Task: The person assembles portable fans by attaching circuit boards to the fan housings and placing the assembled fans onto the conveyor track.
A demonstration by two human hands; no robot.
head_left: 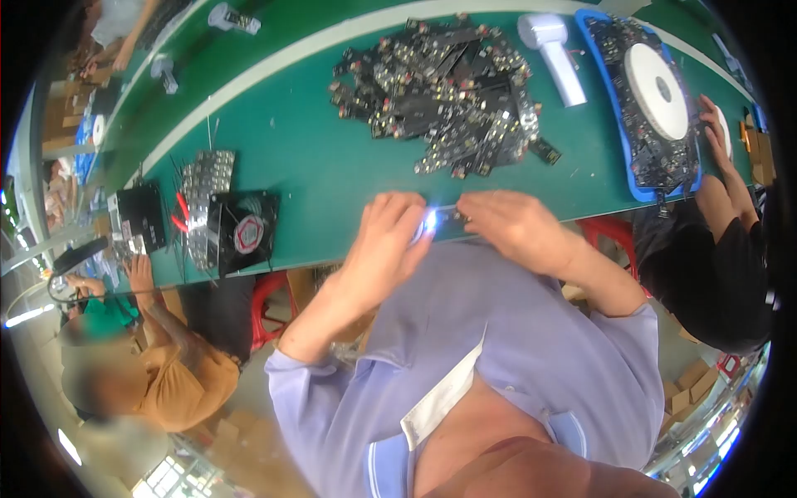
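At the smooth green table (307, 174), left fingers (405, 207) and right fingers (483, 207) pinch a slim, glowing board (448, 213).

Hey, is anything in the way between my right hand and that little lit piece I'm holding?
Nothing visible is: the right hand has its fingertips at one end of the lit piece, opposite the left hand.

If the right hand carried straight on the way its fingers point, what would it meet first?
The small lit piece, which the right hand already seems to touch at one end; just past it comes the left hand. Exact depth is hard to judge.
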